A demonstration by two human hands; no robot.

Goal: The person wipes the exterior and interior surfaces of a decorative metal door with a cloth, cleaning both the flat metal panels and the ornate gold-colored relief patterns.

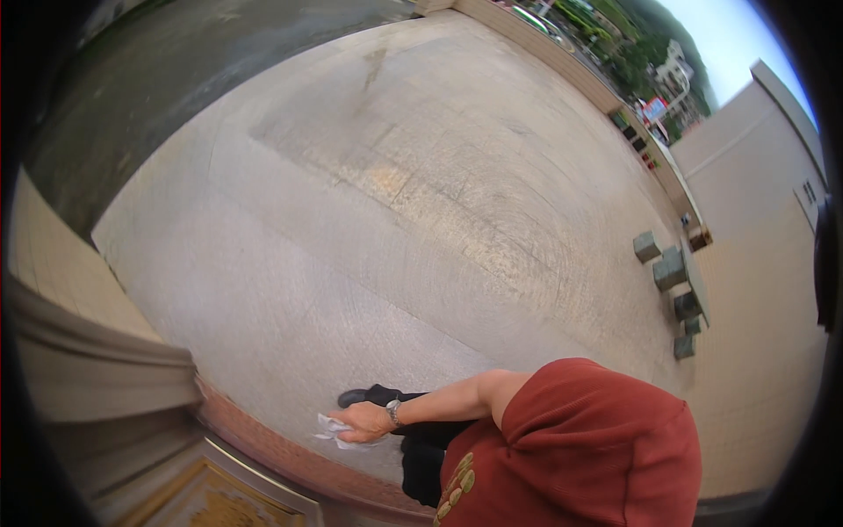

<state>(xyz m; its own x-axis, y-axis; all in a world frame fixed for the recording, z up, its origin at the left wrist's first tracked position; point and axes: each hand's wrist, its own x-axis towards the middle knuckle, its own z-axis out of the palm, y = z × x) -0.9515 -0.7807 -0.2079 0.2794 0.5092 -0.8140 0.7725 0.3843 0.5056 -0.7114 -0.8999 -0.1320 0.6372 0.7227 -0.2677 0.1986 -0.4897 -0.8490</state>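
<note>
My right hand [364, 421], with a metal wristwatch [393, 412] on its wrist, reaches out from the red short sleeve at the lower middle. Its fingers are closed on a crumpled white cloth or tissue [334, 427]; which of the two I cannot tell. The hand is held low in front of my dark trousers [423, 471], and a black shoe [353, 398] shows just beyond it. My left hand is out of view, with my red shirt [599, 448] filling the lower right.
A reddish stone sill [283, 448] runs beside a door with a gilt panel [230, 497] and a moulded pillar or frame [105, 369]. Paved ground [369, 263] stretches outward. Stone stools [668, 270] surround a stone table [695, 283] near a building wall [751, 296]. A low wall [546, 53] borders the paving.
</note>
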